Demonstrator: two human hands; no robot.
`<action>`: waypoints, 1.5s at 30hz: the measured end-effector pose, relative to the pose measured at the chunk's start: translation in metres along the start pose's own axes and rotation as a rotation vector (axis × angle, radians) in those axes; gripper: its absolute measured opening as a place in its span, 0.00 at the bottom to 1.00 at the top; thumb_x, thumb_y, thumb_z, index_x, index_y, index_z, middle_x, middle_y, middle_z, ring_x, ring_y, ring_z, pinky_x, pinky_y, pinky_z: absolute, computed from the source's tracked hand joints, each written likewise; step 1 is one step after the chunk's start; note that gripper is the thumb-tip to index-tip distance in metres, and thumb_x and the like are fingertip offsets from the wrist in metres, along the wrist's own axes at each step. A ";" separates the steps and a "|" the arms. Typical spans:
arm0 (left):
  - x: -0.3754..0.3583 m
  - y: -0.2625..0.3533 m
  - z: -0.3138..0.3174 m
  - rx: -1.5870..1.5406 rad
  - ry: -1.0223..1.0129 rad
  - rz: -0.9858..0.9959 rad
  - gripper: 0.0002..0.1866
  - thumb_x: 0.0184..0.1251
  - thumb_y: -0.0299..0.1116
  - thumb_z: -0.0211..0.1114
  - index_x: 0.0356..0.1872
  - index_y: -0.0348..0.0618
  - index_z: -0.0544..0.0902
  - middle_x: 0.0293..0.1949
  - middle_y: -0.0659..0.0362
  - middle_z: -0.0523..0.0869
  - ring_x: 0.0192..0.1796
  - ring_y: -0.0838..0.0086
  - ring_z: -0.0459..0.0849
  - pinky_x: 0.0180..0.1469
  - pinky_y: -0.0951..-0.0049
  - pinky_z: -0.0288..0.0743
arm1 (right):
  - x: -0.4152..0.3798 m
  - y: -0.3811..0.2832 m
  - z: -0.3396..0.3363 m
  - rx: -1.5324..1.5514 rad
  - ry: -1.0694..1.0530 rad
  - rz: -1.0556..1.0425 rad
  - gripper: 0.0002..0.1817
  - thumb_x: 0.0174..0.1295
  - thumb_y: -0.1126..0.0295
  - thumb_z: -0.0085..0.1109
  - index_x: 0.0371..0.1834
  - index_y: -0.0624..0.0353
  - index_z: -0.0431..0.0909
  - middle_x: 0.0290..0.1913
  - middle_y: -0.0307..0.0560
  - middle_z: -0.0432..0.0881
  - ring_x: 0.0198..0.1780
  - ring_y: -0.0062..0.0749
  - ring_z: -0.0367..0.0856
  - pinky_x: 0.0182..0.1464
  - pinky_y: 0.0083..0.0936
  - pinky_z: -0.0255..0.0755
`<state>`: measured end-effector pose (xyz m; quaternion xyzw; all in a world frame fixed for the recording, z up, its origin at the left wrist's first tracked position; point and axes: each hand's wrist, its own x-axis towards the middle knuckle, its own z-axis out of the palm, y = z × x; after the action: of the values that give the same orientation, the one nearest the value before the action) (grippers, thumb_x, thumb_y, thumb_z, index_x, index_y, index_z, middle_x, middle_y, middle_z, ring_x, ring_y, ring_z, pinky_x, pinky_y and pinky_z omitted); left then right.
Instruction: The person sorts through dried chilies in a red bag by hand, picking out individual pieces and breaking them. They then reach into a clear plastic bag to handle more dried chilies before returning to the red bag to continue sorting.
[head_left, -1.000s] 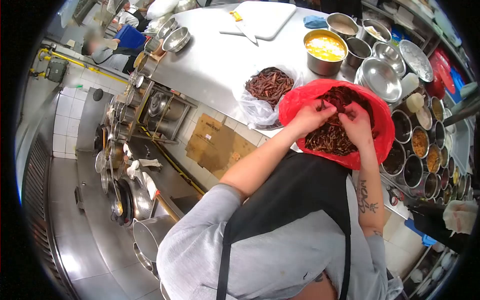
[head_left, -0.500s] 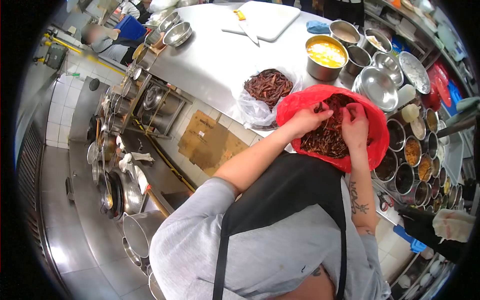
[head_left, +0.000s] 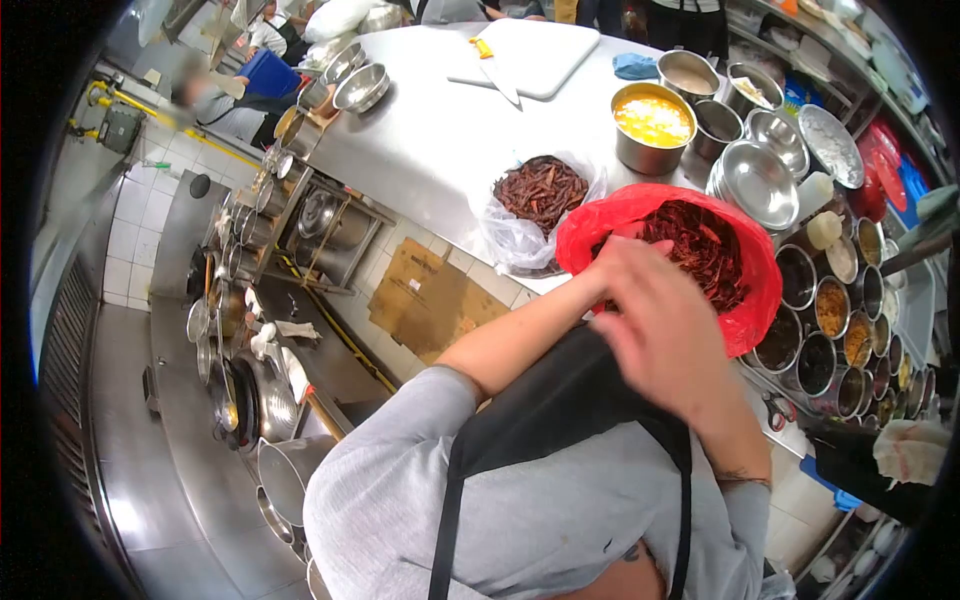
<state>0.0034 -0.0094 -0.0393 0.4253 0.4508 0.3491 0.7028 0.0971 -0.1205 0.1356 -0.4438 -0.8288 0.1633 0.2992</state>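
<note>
A red plastic bag [head_left: 742, 318] lies open in front of me, full of dark red dried chillies [head_left: 700, 250]. My left hand [head_left: 618, 258] reaches to the bag's near left side, with its fingers mostly behind the other hand. Crossing in front of it, my right hand [head_left: 662, 325] is blurred by motion, above the near rim of the bag. What either hand holds, if anything, does not show. Beside the red bag, a clear plastic bag [head_left: 497, 232] holds more long dried chillies [head_left: 540, 190].
A pot of yellow liquid [head_left: 650, 158], steel bowls [head_left: 760, 185] and several seasoning containers [head_left: 830, 305] stand to the right. A knife [head_left: 503, 82] rests against a white cutting board [head_left: 560, 60]. Scissors [head_left: 776, 412] lie at the table's right edge. A person [head_left: 225, 105] is at far left.
My right hand has come out of the chillies, moving left and toward me across my left hand. My left hand has shifted slightly down and left. The view has tilted a little.
</note>
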 end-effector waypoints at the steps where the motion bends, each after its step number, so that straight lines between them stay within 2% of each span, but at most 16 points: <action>1: 0.003 0.000 0.003 0.057 0.003 -0.011 0.16 0.67 0.38 0.71 0.50 0.41 0.80 0.31 0.64 0.79 0.30 0.79 0.75 0.29 0.75 0.67 | 0.004 -0.023 -0.003 0.060 0.156 -0.124 0.30 0.53 0.70 0.69 0.61 0.64 0.74 0.68 0.57 0.72 0.68 0.53 0.72 0.71 0.46 0.66; 3: 0.005 0.008 0.011 0.170 0.008 -0.035 0.13 0.67 0.39 0.71 0.44 0.44 0.79 0.23 0.68 0.75 0.21 0.82 0.67 0.21 0.76 0.58 | 0.005 -0.035 0.013 0.030 0.468 -0.453 0.35 0.57 0.70 0.67 0.70 0.43 0.66 0.76 0.50 0.61 0.70 0.48 0.71 0.72 0.51 0.63; 5: -0.004 0.023 0.015 0.160 -0.086 -0.041 0.12 0.68 0.39 0.71 0.41 0.46 0.79 0.23 0.69 0.75 0.20 0.84 0.64 0.20 0.76 0.56 | 0.012 -0.054 0.018 0.020 0.640 -0.655 0.37 0.60 0.68 0.63 0.73 0.33 0.62 0.77 0.47 0.59 0.68 0.42 0.72 0.71 0.52 0.64; 9: -0.007 0.019 0.014 0.185 -0.097 0.056 0.11 0.68 0.38 0.71 0.42 0.44 0.80 0.25 0.69 0.76 0.21 0.85 0.65 0.21 0.78 0.58 | 0.021 -0.062 0.041 0.055 0.760 -0.994 0.36 0.62 0.64 0.59 0.75 0.26 0.60 0.69 0.46 0.70 0.60 0.34 0.78 0.63 0.50 0.72; 11: -0.008 0.019 0.013 0.159 -0.092 0.066 0.12 0.68 0.38 0.71 0.43 0.44 0.81 0.26 0.69 0.78 0.22 0.85 0.66 0.22 0.78 0.59 | 0.026 -0.053 0.029 -0.029 0.445 -0.849 0.26 0.61 0.65 0.58 0.64 0.33 0.69 0.55 0.46 0.77 0.49 0.34 0.81 0.52 0.46 0.75; 12: -0.008 0.016 0.014 0.139 -0.087 0.067 0.12 0.68 0.38 0.71 0.43 0.44 0.81 0.26 0.69 0.78 0.22 0.85 0.67 0.23 0.78 0.60 | 0.033 -0.037 0.005 -0.105 0.110 -0.605 0.17 0.60 0.67 0.58 0.53 0.41 0.77 0.43 0.47 0.82 0.40 0.36 0.82 0.44 0.44 0.77; 15: 0.002 0.001 0.005 0.012 -0.135 0.148 0.12 0.69 0.37 0.70 0.46 0.43 0.82 0.31 0.68 0.83 0.24 0.86 0.70 0.26 0.80 0.62 | -0.013 0.034 -0.037 -0.722 -0.533 0.622 0.07 0.62 0.70 0.57 0.34 0.58 0.85 0.30 0.50 0.86 0.33 0.43 0.87 0.37 0.41 0.80; 19: 0.001 0.012 -0.002 -0.065 -0.122 -0.075 0.10 0.70 0.40 0.69 0.42 0.47 0.80 0.24 0.71 0.75 0.21 0.85 0.64 0.24 0.80 0.55 | -0.036 0.028 -0.075 -0.570 -0.179 0.350 0.09 0.63 0.69 0.59 0.39 0.62 0.85 0.31 0.54 0.86 0.34 0.48 0.87 0.40 0.37 0.79; 22: 0.004 0.016 0.006 -0.094 -0.155 -0.078 0.10 0.70 0.41 0.69 0.41 0.49 0.79 0.23 0.72 0.72 0.21 0.85 0.63 0.23 0.79 0.53 | -0.036 0.065 -0.040 -0.170 0.011 0.446 0.12 0.63 0.67 0.62 0.43 0.66 0.83 0.30 0.57 0.86 0.33 0.47 0.87 0.39 0.37 0.78; 23: 0.000 0.019 0.008 -0.105 -0.154 -0.086 0.10 0.70 0.42 0.69 0.41 0.50 0.79 0.23 0.71 0.72 0.21 0.85 0.63 0.23 0.80 0.53 | -0.030 0.080 -0.019 -0.074 0.066 0.620 0.13 0.63 0.64 0.63 0.41 0.63 0.84 0.33 0.58 0.86 0.38 0.53 0.86 0.44 0.44 0.78; 25: -0.006 0.026 0.010 -0.070 -0.106 -0.053 0.10 0.71 0.42 0.68 0.43 0.50 0.80 0.24 0.71 0.74 0.22 0.86 0.65 0.23 0.80 0.54 | -0.033 0.117 0.025 0.016 0.203 0.600 0.15 0.63 0.62 0.64 0.42 0.64 0.84 0.32 0.60 0.86 0.37 0.52 0.86 0.43 0.42 0.78; 28: -0.004 0.020 0.009 -0.047 -0.088 -0.008 0.11 0.71 0.42 0.68 0.45 0.49 0.80 0.28 0.70 0.79 0.23 0.86 0.67 0.23 0.81 0.56 | -0.035 0.150 0.063 0.318 0.083 0.691 0.14 0.63 0.63 0.64 0.41 0.65 0.84 0.31 0.60 0.86 0.36 0.51 0.87 0.42 0.39 0.78; 32: 0.002 0.009 0.009 -0.043 -0.092 -0.012 0.10 0.72 0.41 0.67 0.44 0.47 0.81 0.30 0.69 0.81 0.23 0.86 0.68 0.23 0.82 0.56 | -0.033 0.147 0.064 0.277 0.297 0.681 0.11 0.63 0.67 0.63 0.39 0.66 0.84 0.29 0.58 0.85 0.33 0.47 0.87 0.40 0.36 0.77; 38: 0.000 0.013 0.008 -0.033 -0.275 -0.014 0.10 0.72 0.41 0.66 0.44 0.47 0.82 0.30 0.69 0.81 0.22 0.87 0.65 0.23 0.82 0.56 | -0.036 0.158 0.067 0.256 0.341 0.589 0.07 0.66 0.72 0.60 0.35 0.65 0.81 0.28 0.52 0.84 0.31 0.38 0.84 0.38 0.32 0.76; 41: 0.001 0.015 0.001 -0.227 -0.392 -0.099 0.09 0.74 0.40 0.64 0.43 0.46 0.80 0.32 0.68 0.80 0.22 0.87 0.64 0.23 0.82 0.54 | -0.034 0.159 0.065 0.719 0.280 0.655 0.05 0.68 0.74 0.58 0.34 0.63 0.79 0.29 0.41 0.83 0.30 0.25 0.80 0.34 0.23 0.73; 45: 0.010 0.006 -0.012 -0.481 -0.510 -0.174 0.08 0.77 0.39 0.61 0.41 0.47 0.79 0.33 0.68 0.78 0.23 0.87 0.62 0.23 0.83 0.52 | -0.035 0.161 0.062 0.949 0.264 0.637 0.04 0.69 0.75 0.58 0.34 0.60 0.79 0.31 0.36 0.81 0.31 0.18 0.77 0.33 0.17 0.70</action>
<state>-0.0052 0.0056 -0.0400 0.2814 0.2005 0.2666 0.8997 0.1750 -0.0614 -0.0103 -0.5049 -0.4465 0.5420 0.5020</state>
